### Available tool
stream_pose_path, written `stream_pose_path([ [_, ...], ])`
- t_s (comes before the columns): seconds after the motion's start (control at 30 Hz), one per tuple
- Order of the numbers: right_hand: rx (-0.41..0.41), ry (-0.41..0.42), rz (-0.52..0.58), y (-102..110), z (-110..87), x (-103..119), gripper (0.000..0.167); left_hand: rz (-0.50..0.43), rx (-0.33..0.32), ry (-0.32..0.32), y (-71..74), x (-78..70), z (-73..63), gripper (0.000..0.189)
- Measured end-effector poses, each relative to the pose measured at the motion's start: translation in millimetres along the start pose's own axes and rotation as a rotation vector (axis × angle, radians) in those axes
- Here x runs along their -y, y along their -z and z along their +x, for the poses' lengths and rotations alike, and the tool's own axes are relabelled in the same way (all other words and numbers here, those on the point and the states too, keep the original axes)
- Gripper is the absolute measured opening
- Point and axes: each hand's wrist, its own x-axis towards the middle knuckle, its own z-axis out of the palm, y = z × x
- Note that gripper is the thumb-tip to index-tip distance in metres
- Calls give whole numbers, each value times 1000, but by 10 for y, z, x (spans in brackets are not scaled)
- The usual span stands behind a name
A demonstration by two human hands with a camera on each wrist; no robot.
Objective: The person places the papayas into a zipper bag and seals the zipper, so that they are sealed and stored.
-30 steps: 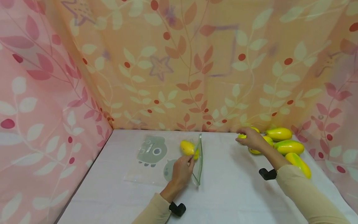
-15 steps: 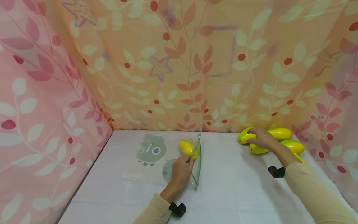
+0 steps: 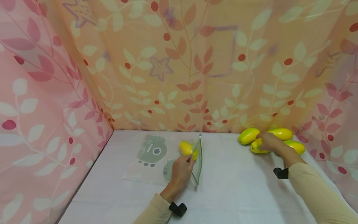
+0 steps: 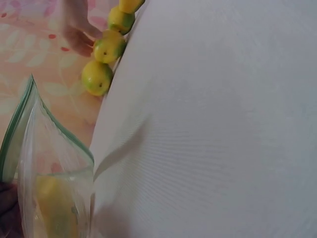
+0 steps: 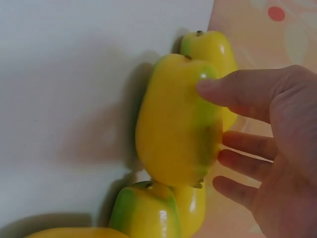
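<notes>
My left hand (image 3: 181,169) pinches the rim of a clear zip bag (image 3: 152,149) lying on the table, its mouth parted toward the right. Grey cartoon creatures are printed on the bag. Inside it, near the mouth, is one yellow mango (image 3: 185,147). At the far right, my right hand (image 3: 269,142) is over a yellow-green mango (image 3: 257,147). In the right wrist view, the thumb touches that mango (image 5: 173,124) and the other fingers (image 5: 245,163) extend fairly straight beside it. Left of this hand lies another mango (image 3: 249,136).
Further mangoes lie to the right, one at the back (image 3: 282,133) and one behind the wrist (image 3: 295,147). A white cloth covers the table (image 3: 223,186). Patterned curtains (image 3: 190,77) stand along its back and sides.
My right hand has moved right, off the left-hand mango and onto the one beside it. My left hand stays on the bag's rim.
</notes>
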Motion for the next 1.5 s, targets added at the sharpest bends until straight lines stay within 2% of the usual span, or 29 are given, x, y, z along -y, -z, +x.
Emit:
stream_pose_path([
  [0.17,-11,-17,-29,-1,-14,-31,63,-24,2,12,5,-5,18,13],
  [0.37,1,-45,-15,-28,4,-68,67,-41,-32,-12,21,-15,39,13],
  [0.5,-3,-50,-19,-61,7,-97,68,-60,-19,8,20,-11,41,15],
  [0.67,-25,-35,-58,-92,-2,-98,67,-79,-8,24,14,2,45,16],
  [0.93,-74,-5,-126,-138,-18,-102,65,-86,-30,-5,18,-8,53,16],
  [1.2,-100,23,-148,-190,-15,-149,68,-99,-13,28,20,-7,45,15],
  [1.5,-137,38,-199,-223,-12,-155,69,-110,-21,24,11,1,54,16],
])
